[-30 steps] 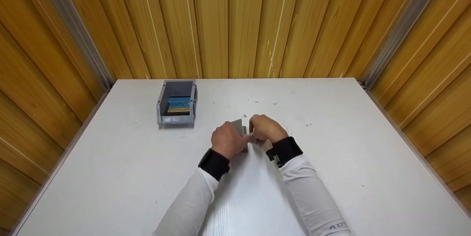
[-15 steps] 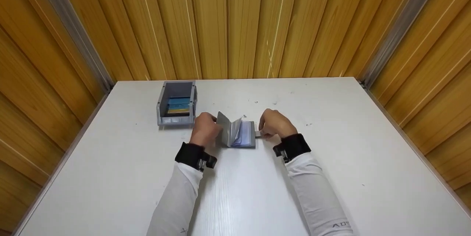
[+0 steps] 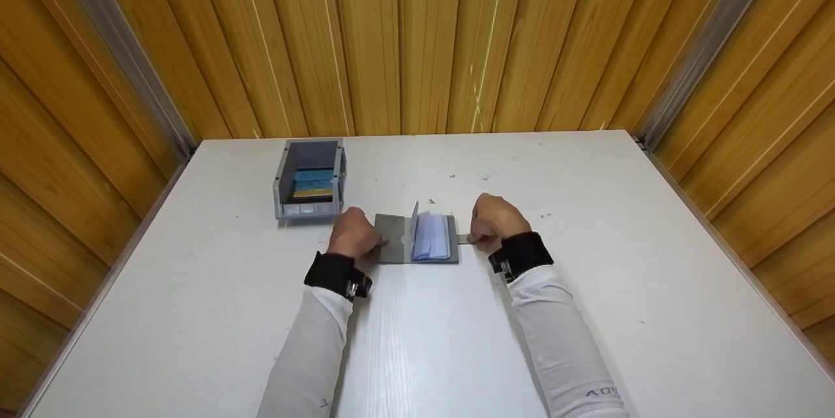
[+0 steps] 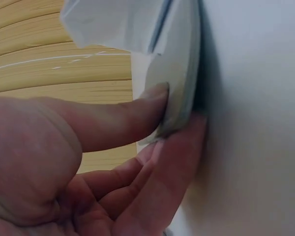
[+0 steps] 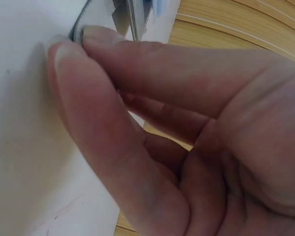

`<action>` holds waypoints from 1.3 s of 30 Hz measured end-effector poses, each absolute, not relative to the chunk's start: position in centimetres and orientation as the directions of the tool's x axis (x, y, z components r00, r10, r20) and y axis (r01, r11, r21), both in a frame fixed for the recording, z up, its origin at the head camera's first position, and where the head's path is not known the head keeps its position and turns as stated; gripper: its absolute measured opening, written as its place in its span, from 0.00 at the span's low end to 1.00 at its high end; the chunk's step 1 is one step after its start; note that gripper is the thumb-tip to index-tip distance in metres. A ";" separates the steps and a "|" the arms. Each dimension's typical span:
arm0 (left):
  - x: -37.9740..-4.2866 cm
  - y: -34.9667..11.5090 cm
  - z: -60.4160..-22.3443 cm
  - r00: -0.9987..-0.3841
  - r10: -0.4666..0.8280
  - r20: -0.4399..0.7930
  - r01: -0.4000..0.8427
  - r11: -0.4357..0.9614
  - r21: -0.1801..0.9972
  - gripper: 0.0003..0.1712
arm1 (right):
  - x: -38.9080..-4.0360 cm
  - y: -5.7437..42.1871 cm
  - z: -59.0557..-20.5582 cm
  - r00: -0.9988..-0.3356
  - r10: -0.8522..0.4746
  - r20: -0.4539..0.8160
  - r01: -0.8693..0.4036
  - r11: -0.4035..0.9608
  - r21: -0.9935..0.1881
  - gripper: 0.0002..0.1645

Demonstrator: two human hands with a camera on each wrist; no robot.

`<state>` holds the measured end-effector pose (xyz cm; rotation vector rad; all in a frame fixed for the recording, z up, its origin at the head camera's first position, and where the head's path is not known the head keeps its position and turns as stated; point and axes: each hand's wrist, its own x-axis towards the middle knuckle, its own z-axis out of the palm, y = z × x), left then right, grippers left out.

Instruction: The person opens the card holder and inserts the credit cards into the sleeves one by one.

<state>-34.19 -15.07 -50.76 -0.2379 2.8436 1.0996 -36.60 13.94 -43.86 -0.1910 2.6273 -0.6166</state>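
A grey card holder lies spread on the table, with clear bluish plastic sleeves on its right half and one sleeve standing up near the fold. My left hand pinches the outer edge of the left cover; the left wrist view shows the thumb on the inner face and fingers behind it. On the other side, my right hand pinches the end of the closing strap, which sticks out from the right cover. Thumb and forefinger meet at the strap's tip in the right wrist view.
A grey plastic bin stands at the back left, just beyond my left hand, with blue, yellow and dark cards inside. The white table ends at wood-patterned panels behind and on both sides.
The card holder has gone from folded to spread flat. My left hand has moved left with the cover, while my right hand has shifted slightly right with the strap.
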 end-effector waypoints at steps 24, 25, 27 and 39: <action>-34.9 -15.2 -50.6 -0.966 -0.159 -0.204 -0.255 0.714 0.652 0.20 | -37.8 14.8 -44.0 -0.880 -0.096 -0.466 0.101 0.920 -0.380 0.18; -35.0 -15.3 -50.6 -0.964 -0.159 -0.213 -0.262 0.713 0.651 0.19 | -37.9 14.8 -44.1 -0.878 -0.093 -0.470 0.106 0.920 -0.379 0.18; -35.8 -15.5 -51.4 -0.959 -0.165 -0.230 -0.277 0.717 0.640 0.19 | -37.9 14.8 -44.1 -0.876 -0.087 -0.474 0.115 0.918 -0.380 0.18; -31.7 -14.5 -47.4 -0.966 -0.148 -0.212 -0.252 0.720 0.647 0.18 | -37.4 14.8 -44.5 -0.893 -0.140 -0.427 0.054 0.910 -0.410 0.15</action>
